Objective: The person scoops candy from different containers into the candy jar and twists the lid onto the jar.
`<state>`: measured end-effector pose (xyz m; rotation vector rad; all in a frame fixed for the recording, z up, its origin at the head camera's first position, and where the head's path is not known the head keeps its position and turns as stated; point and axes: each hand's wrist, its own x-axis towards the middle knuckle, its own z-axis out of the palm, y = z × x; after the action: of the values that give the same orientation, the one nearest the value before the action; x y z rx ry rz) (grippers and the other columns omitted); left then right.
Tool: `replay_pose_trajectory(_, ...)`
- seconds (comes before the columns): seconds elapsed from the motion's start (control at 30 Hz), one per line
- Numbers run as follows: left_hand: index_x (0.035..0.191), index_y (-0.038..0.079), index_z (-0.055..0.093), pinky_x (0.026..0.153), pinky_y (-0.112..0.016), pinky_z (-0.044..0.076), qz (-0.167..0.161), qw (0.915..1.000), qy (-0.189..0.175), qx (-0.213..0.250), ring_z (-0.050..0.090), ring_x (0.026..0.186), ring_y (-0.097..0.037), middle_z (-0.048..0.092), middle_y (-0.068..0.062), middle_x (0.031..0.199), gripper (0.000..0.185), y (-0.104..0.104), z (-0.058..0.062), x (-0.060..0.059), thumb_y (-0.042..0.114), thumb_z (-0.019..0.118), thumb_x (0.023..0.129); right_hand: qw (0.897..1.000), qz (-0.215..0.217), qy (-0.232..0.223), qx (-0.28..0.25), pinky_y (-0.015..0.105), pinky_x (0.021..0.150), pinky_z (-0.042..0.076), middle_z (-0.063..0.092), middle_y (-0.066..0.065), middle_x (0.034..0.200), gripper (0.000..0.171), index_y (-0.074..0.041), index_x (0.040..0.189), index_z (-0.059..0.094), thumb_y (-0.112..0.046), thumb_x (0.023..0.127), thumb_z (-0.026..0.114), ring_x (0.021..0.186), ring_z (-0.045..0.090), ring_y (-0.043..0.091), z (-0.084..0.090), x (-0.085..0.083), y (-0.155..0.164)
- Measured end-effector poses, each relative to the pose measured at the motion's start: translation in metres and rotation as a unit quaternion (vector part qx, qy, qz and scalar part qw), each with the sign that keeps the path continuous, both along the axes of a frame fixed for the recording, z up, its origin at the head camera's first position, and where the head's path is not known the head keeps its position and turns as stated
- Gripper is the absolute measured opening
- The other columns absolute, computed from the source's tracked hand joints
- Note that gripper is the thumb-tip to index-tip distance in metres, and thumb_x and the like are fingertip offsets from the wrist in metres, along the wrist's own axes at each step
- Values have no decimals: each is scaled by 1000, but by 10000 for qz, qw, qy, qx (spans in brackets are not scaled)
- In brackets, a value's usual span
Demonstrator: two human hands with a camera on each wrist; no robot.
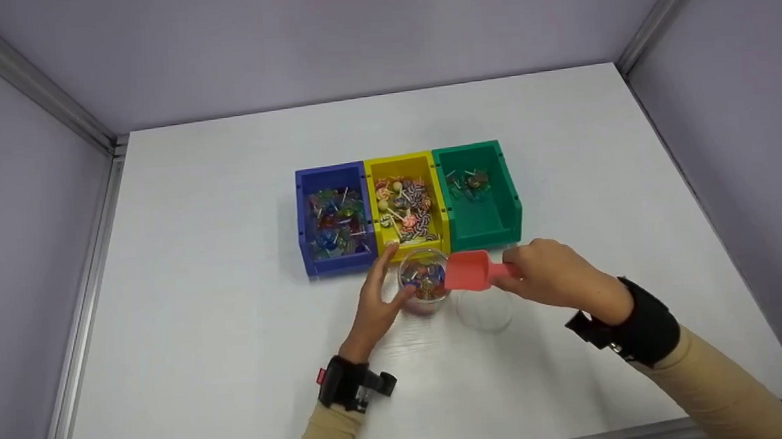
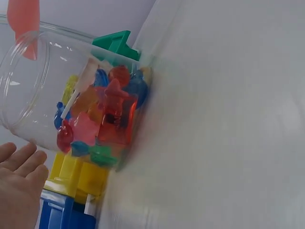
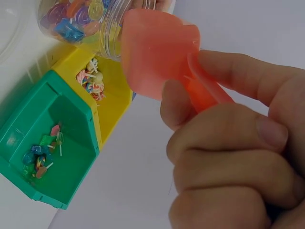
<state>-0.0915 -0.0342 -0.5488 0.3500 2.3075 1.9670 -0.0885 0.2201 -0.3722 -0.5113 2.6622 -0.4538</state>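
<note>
white surface [image 1: 199, 256] holds blue [image 1: 340, 267], yellow [image 1: 398, 167] and green bins [image 1: 481, 221] in a row; just in front stands a clear jar [image 2: 47, 105] of candies [image 2: 95, 114]. beside it the left hand [image 1: 372, 307] has its fingers spread, gripping nothing; the right hand's [image 1: 554, 274] fingers curl round a red scoop [image 1: 469, 271] near the jar's mouth.

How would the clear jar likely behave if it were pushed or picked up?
The jar probably feels stiff, since its sides look smooth and evenly round. With candies gathered in its bottom, it likely resists tipping under a gentle push. If knocked over, it may roll and spill, being round and open-topped.
</note>
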Motion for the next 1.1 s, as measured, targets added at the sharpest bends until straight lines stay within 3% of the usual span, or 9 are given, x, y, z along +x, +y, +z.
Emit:
replay_pose_trajectory(0.07, 149, 8, 33, 122, -51, 28, 415, 9978, 477, -191, 31, 147, -30, 38, -12, 155, 58, -5, -1, -3, 15, 57, 97, 10000, 9, 9, 2, 20, 50, 34, 54, 5, 58, 26, 0, 82, 66, -25, 90, 67, 53, 44, 12, 0, 0, 0)
replay_pose_trajectory(0.13, 145, 5, 40, 120, -47, 32, 911, 9896, 974, -536, 37, 144, -30, 43, -15, 151, 50, -12, -1, -7, 14, 54, 99, 10000, 19, 5, 2, 20, 50, 34, 54, 5, 58, 27, 0, 82, 66, -25, 90, 67, 53, 44, 12, -1, 0, 0)
replay_pose_trajectory(0.27, 138, -1, 47, 116, -44, 37, 1845, 9578, 1765, -1320, 41, 139, -33, 47, -22, 145, 42, -27, -1, -16, 8, 53, 98, 10000, 54, 63, 20, 20, 50, 34, 53, 5, 57, 27, 0, 80, 65, -25, 89, 67, 52, 43, 11, -1, 0, 1)
replay_pose_trajectory(0.37, 135, -4, 49, 115, -46, 38, 2443, 9352, 1952, -1662, 40, 140, -35, 46, -23, 144, 40, -39, 0, -23, 4, 55, 96, 10000, 25, 64, 39, 20, 50, 34, 53, 5, 56, 28, 0, 79, 65, -26, 89, 68, 52, 43, 11, 0, 0, 2)
replay_pose_trajectory(0.47, 135, -5, 48, 117, -46, 36, 2869, 9252, 1801, -1709, 37, 142, -34, 44, -22, 147, 40, -50, 0, -30, 3, 53, 96, 10000, -51, -28, 59, 20, 51, 36, 53, 5, 57, 28, 1, 82, 66, -26, 89, 68, 52, 43, 11, 1, 0, 2)
replay_pose_trajectory(0.53, 137, -5, 46, 118, -46, 34, 3029, 9253, 1583, -1642, 35, 143, -34, 41, -21, 149, 42, -57, 0, -34, 4, 52, 96, 9999, -87, -61, 78, 20, 52, 38, 55, 5, 58, 29, 1, 84, 67, -27, 89, 68, 53, 44, 12, 1, 0, 3)
replay_pose_trajectory(0.63, 141, -6, 41, 121, -46, 31, 3106, 9323, 1129, -1471, 34, 144, -34, 38, -22, 151, 45, -66, 0, -40, 6, 49, 98, 9999, -107, -69, 82, 20, 53, 38, 57, 6, 60, 29, 2, 88, 68, -27, 89, 67, 54, 45, 12, 2, 0, 4)
replay_pose_trajectory(0.87, 148, -3, 32, 123, -44, 29, 2906, 9529, -44, -869, 32, 146, -32, 36, -21, 154, 48, -79, -5, -50, 11, 41, 103, 9996, -208, -169, 37, 20, 53, 37, 55, 5, 59, 28, 2, 88, 68, -26, 90, 67, 54, 44, 12, 3, -1, 8)
replay_pose_trajectory(1.1, 148, -4, 30, 122, -45, 29, 2545, 9636, -508, -638, 32, 146, -34, 35, -23, 154, 48, -86, -6, -55, 14, 37, 105, 9994, -324, -145, 42, 20, 53, 35, 52, 5, 58, 28, 2, 86, 66, -26, 90, 66, 53, 43, 12, 6, 0, 12)
